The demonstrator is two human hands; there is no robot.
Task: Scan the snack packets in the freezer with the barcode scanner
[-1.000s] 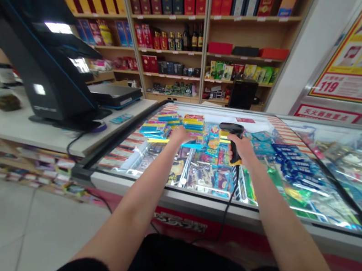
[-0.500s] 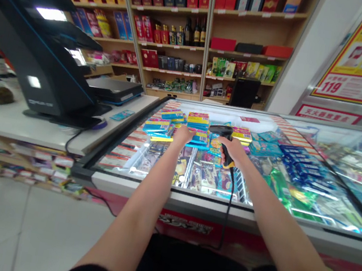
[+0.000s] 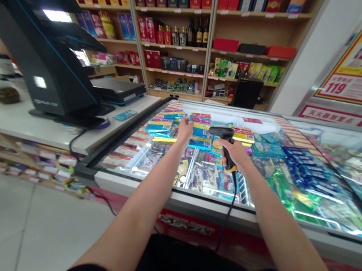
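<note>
My right hand (image 3: 232, 152) is wrapped round the grip of a black and yellow barcode scanner (image 3: 222, 132). Its head points left, and its cable (image 3: 230, 208) hangs down over the freezer front. Just left of a stack of blue, yellow and pink snack packs (image 3: 200, 132), my left hand (image 3: 186, 130) is loosely curled, thumb and fingers a little apart. No pack shows in it. Behind and left of that hand lie more blue and yellow packs (image 3: 159, 126). Another pile of yellow and pink packs (image 3: 242, 135) is beyond the scanner.
The packs are on a glass-topped chest freezer (image 3: 144, 186) with wire baskets of wrapped goods inside. Blue packets (image 3: 307, 168) lie to the right. At left, a counter (image 3: 45, 133) bears a black checkout scale (image 3: 57, 87). Stocked shelves (image 3: 179, 10) stand behind.
My left hand has come off the front pack of the stack and risen slightly, fingers turned upward. My right hand keeps the scanner in nearly the same place. The view has shifted a little.
</note>
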